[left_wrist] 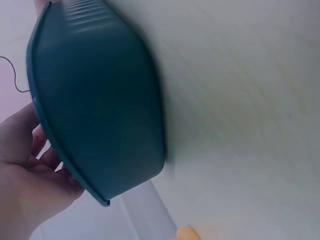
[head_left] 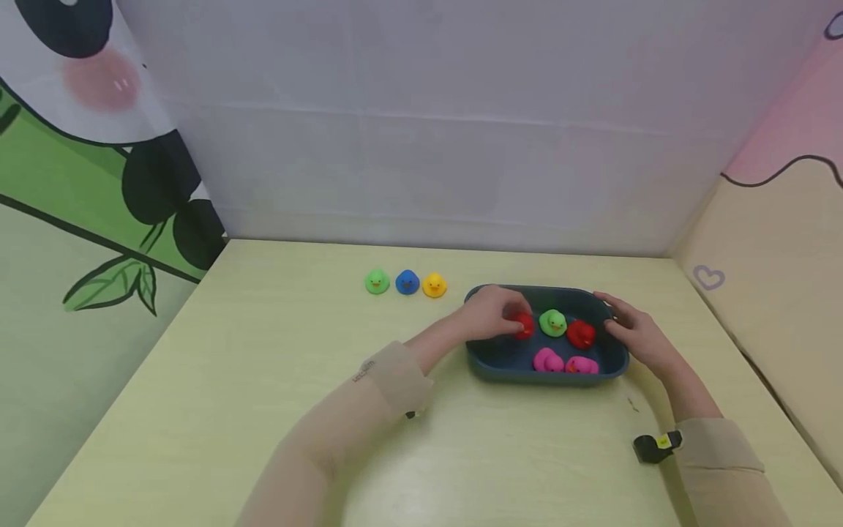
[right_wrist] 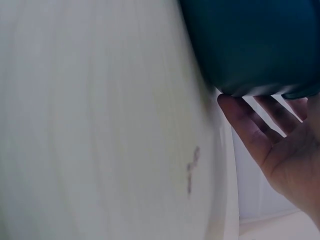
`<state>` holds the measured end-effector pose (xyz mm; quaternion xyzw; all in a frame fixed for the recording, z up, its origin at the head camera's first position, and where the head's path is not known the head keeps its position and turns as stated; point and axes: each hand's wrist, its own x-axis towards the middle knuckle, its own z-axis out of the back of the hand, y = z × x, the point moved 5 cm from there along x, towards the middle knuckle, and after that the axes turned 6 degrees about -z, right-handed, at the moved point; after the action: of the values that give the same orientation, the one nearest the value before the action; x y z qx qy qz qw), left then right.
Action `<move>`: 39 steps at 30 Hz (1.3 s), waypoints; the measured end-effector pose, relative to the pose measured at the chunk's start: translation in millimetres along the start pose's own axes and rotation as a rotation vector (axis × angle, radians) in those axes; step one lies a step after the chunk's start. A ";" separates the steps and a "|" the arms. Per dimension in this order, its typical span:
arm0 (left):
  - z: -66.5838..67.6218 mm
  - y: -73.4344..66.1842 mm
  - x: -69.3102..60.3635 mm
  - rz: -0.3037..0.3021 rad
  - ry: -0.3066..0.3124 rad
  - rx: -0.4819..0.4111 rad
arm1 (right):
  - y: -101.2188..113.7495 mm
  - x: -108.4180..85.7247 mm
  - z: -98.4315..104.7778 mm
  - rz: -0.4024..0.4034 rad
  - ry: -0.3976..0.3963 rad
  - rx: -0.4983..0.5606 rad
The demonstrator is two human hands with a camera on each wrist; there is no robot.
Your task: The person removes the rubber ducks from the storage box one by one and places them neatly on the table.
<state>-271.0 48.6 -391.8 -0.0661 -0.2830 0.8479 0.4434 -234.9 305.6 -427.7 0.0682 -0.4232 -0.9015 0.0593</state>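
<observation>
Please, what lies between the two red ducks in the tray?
The head view shows a green duck between the red duck the left hand pinches and the other red duck.

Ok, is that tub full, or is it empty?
Partly filled: the tub holds a green duck, a red duck and two pink ducks, with bare space showing. The left hand pinches another red duck there.

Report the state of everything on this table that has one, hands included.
Tub, upright, open-topped
Left red duck, gripped, partly hidden
Left hand, holding that duck
Right hand, holding the tub's right end
Inside green duck, upright
Right red duck, loose inside tub
Pink ducks, loose inside tub
Outside green duck, blue duck, yellow duck, upright in a row
</observation>
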 end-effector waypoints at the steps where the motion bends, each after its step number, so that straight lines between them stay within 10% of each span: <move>1: 2.2 -1.9 -2.0 0.002 0.002 0.001 | 0.1 0.0 0.1 0.002 0.002 0.001; 39: 86.7 -39.4 -87.4 -0.040 -0.177 -0.032 | 1.0 -4.7 0.9 0.004 -0.008 -0.007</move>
<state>-222.1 -39.4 -310.7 0.0076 -0.3358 0.8368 0.4324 -230.3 306.4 -426.0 0.0634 -0.4204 -0.9032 0.0595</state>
